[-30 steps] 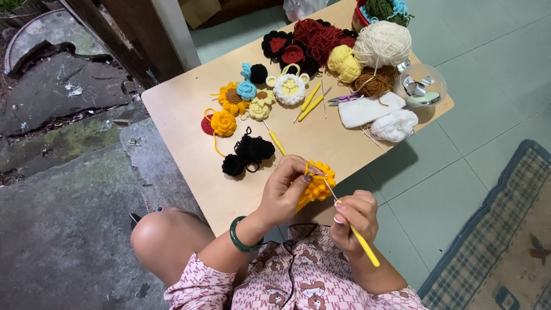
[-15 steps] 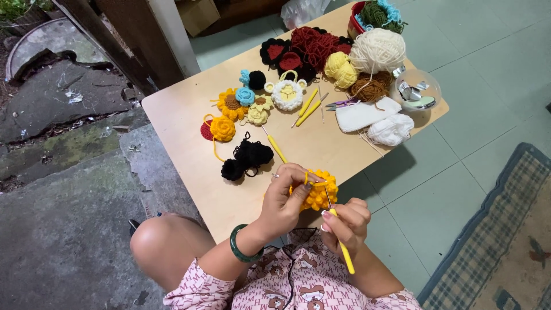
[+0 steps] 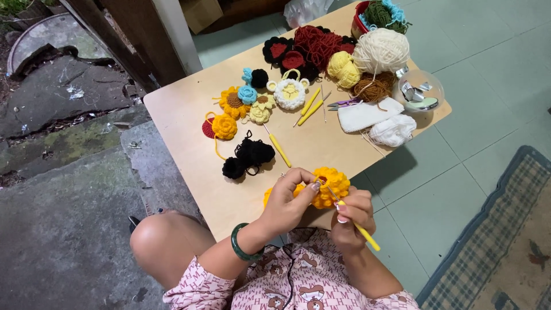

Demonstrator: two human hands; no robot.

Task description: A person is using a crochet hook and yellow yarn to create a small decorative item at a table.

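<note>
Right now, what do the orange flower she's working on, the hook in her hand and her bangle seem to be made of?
The orange flower looks like soft matte yarn: looped, ruffled stitches show. The hook, held in the right hand, seems to have a thin shiny metal shaft and a yellow handle, probably plastic or rubber. The green bangle on the left hand's wrist looks smooth and glossy, perhaps jade or glass.

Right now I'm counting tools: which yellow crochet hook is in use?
The hook in the right hand, working the orange flower; the other three lie on the table.
</note>
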